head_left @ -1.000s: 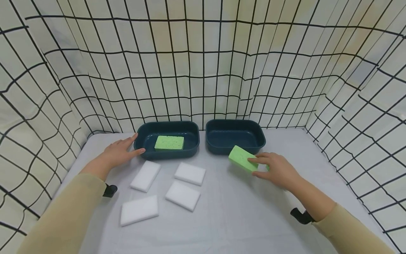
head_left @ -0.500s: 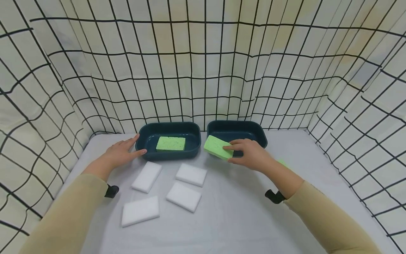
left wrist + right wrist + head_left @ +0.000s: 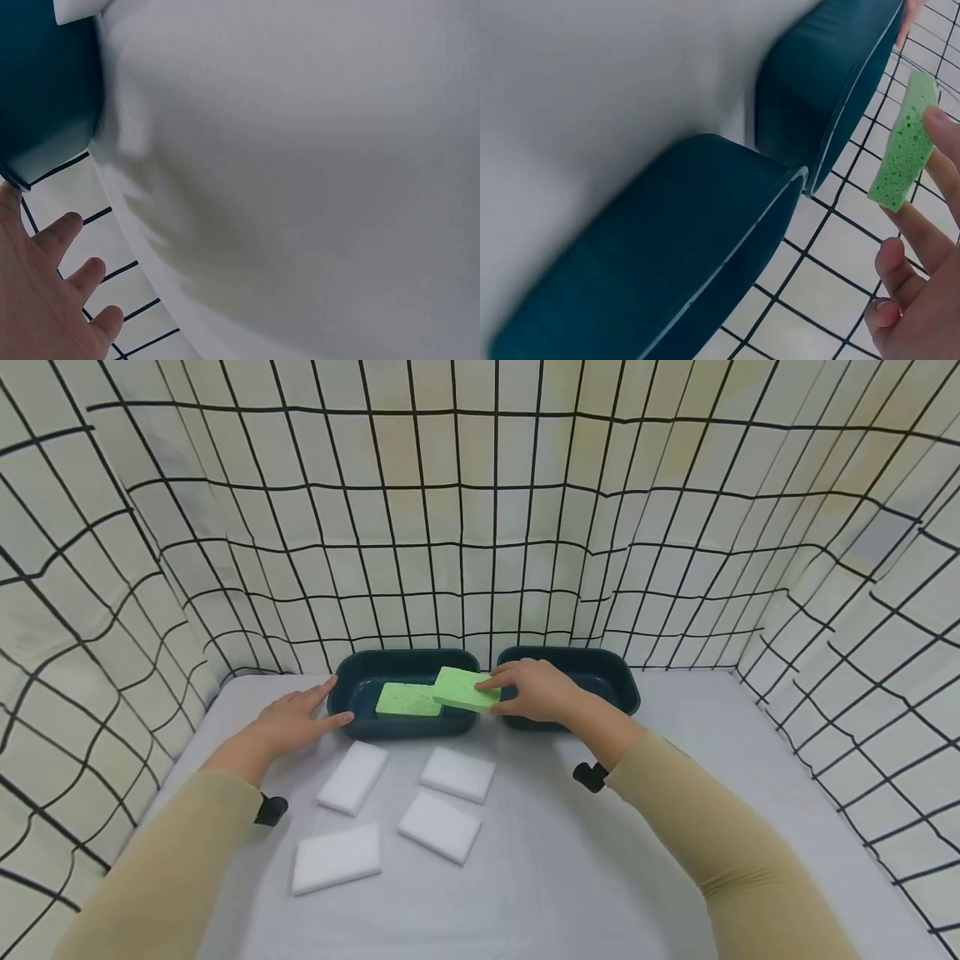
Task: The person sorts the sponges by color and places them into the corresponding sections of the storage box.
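Observation:
My right hand [image 3: 536, 692] pinches a green sponge [image 3: 459, 687] by its right end, thumb on one side and fingertips on the other. The sponge is held above the right end of the left dark teal bin [image 3: 363, 727]; the right wrist view shows the pinched sponge [image 3: 905, 146] raised over the bins' rims. Inside the left bin lies another green sponge [image 3: 405, 700], partly overlapped by the held one in the head view. My left hand [image 3: 288, 727], fingers extended, touches the left end of that bin. In the left wrist view, a fingertip of the left hand [image 3: 52, 300] meets the rim.
A second teal bin [image 3: 600, 681] stands to the right, partly behind my right hand. Several white foam pads, such as the nearest pad [image 3: 336, 860], lie in front of the left bin on the white-covered table [image 3: 540, 877]. Black wire grid panels [image 3: 480, 543] enclose the back and sides.
My right hand has carried the green sponge leftward, from in front of the right bin to over the left bin. The left hand has stayed at the left bin's end.

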Motion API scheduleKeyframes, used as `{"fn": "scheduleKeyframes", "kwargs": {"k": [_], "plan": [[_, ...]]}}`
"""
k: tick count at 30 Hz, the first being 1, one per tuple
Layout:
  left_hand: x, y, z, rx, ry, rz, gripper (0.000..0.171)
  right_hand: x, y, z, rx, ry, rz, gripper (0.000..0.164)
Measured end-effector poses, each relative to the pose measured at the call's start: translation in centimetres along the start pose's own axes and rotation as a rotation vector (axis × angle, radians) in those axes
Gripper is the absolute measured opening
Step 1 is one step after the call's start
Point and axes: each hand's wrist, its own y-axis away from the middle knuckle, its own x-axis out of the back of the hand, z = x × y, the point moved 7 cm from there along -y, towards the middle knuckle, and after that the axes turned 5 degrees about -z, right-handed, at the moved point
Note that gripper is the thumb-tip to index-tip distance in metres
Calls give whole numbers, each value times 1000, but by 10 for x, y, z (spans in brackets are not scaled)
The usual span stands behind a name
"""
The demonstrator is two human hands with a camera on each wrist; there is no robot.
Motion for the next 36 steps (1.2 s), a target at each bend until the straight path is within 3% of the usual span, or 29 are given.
{"fn": "scheduleKeyframes", "kwargs": {"k": [7, 13, 23, 36], "plan": [[0, 0, 1, 4, -10, 0, 103, -5, -32, -7, -7, 84, -93, 48], [-1, 0, 2, 14, 6, 0, 103, -6, -48, -14, 1, 144, -136, 46], [-1, 0, 0, 38, 10, -3, 105, -12, -62, -20, 26, 216, -231, 43], [-1, -1, 0, 38, -2, -7, 105, -11, -69, -22, 8, 199, -285, 45]]}}
